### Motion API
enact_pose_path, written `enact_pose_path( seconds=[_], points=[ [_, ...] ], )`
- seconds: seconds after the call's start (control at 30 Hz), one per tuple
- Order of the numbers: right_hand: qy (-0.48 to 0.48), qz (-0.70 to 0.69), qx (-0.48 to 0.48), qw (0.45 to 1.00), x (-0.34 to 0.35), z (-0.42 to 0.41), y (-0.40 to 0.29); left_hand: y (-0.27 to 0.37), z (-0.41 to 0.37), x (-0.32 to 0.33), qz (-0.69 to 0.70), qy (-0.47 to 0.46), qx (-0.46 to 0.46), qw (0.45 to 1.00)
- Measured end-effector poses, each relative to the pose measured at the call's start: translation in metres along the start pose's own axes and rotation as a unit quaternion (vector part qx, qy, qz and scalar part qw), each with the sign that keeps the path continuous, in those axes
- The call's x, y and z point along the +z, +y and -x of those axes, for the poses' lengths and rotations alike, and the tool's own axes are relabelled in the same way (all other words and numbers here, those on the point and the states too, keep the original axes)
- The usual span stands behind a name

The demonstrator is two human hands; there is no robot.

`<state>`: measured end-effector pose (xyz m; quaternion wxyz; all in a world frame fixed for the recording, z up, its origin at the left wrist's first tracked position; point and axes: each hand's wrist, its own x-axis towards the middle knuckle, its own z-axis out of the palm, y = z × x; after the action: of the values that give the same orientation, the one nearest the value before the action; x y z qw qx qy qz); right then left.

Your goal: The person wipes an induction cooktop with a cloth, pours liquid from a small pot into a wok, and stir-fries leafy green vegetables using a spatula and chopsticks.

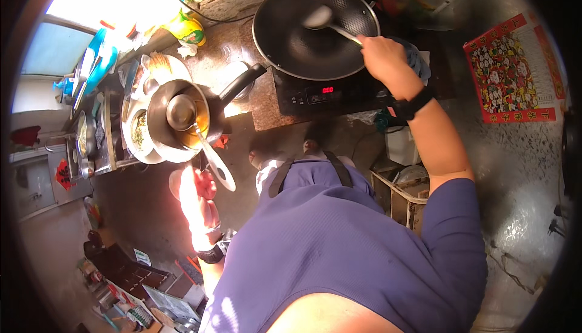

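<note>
My right hand [386,62] is shut on the handle of a metal wok spatula or ladle [319,17]. The utensil's rounded head is over the inside of a dark wok [295,46] with a dimpled surface. Beneath the wok is a black induction cooker [291,98] with a lit red display. My left hand [200,192] is low at the left, washed out by sunlight; whether it grips anything is unclear. Above it, a metal ladle [182,112] rests in a saucepan [166,96] holding yellowish liquid, its pale handle [220,167] sticking out over the rim.
Chopped greens lie in a white bowl [132,140] beside the saucepan. A yellow bottle or packet [186,28] stands near the bright window. A glass lid [427,5] is behind the wok at right. A red-bordered poster [509,71] hangs at right, above a wooden crate [400,192].
</note>
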<state>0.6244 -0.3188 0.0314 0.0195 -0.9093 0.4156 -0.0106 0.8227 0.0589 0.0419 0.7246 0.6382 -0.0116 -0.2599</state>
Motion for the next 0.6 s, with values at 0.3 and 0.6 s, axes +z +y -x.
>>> enact_pose_path(
  seconds=[0.3,0.6],
  points=[
    [-0.165,-0.036,-0.031,0.985,-0.073,0.059,-0.005,-0.022,0.006,-0.008,-0.014,-0.03,-0.034,0.999],
    [-0.034,-0.056,0.037,0.997,0.025,0.02,0.007,0.005,0.014,0.025,-0.037,-0.073,-0.058,0.995]
  ],
)
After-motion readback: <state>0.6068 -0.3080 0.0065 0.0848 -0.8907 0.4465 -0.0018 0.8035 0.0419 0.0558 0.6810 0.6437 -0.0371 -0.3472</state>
